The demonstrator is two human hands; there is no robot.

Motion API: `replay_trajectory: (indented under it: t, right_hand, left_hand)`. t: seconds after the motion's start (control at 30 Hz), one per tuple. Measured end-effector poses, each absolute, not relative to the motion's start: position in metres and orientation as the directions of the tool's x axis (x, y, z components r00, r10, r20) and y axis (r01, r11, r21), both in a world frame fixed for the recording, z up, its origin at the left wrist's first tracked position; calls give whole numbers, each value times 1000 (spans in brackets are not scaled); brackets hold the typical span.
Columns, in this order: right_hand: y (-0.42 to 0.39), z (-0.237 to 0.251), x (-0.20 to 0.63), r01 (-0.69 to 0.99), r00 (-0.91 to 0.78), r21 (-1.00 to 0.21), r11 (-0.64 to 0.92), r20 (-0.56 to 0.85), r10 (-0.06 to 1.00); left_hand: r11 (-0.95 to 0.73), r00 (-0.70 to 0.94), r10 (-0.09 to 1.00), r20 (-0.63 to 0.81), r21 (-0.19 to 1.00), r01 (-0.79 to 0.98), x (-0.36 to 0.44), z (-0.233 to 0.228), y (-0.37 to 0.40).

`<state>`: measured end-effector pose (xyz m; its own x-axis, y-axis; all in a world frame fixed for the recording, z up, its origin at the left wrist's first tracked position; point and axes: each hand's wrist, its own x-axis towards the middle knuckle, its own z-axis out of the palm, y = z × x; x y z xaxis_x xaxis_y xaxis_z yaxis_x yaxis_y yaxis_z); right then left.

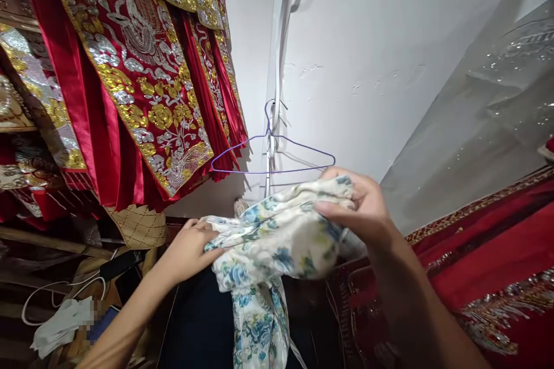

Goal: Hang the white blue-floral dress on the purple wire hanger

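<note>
Between my two hands is a bunched white garment (298, 242) with blue and green-yellow flowers; its exact kind cannot be made out. My left hand (194, 248) grips its left edge, fingers bent over the cloth. Thumb in front and fingers behind, my right hand (355, 202) pinches the upper right end. A longer part of the cloth hangs down below the bundle. Just beyond it, a bare purple wire hanger (273, 172) hangs by its hook from a white upright strip on the wall.
Red costumes with gold and silver embroidery (160, 92) hang at the left. Clear plastic sheeting (489, 98) and red beaded cloth (493, 265) occupy the right. At lower left, a white cable (64, 285) and white tissue (64, 323) lie on a wooden surface.
</note>
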<state>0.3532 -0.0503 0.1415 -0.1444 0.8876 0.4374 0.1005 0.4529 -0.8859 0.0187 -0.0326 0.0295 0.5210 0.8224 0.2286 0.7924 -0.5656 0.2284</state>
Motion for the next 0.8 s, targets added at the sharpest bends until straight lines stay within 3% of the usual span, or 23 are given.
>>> replay_trajectory:
  t: [0.07,0.17,0.3,0.4,0.57,0.67,0.8]
  right_hand:
    - [-32,148,349,351,-178,-720,598,576,798]
    - [21,134,341,534,-207,-565,629,634,745]
    - [82,87,344,604,-237,-598,527,496,835]
    - [86,63,361,607,-237,-634,479,431,871]
    - [56,76,386,514,-240,-699,498,440,865]
    - [48,88,381,500,-271,-697,514,438,857]
    - [44,87,366,528,-294,-679,510,418,860]
  left_hand:
    - [-509,470,854,225,169,844,0,32,-27]
    - [-445,411,885,219,136,885,-19,32,-19]
    - [-397,359,893,270,99,912,-24,25,-11]
    - [-391,333,892,306,152,908,-16,18,-1]
    - [-456,298,860,415,361,814,12,20,32]
    - [-519,212,796,568,458,722,28,39,51]
    - [-597,82,660,747,455,661,27,75,60]
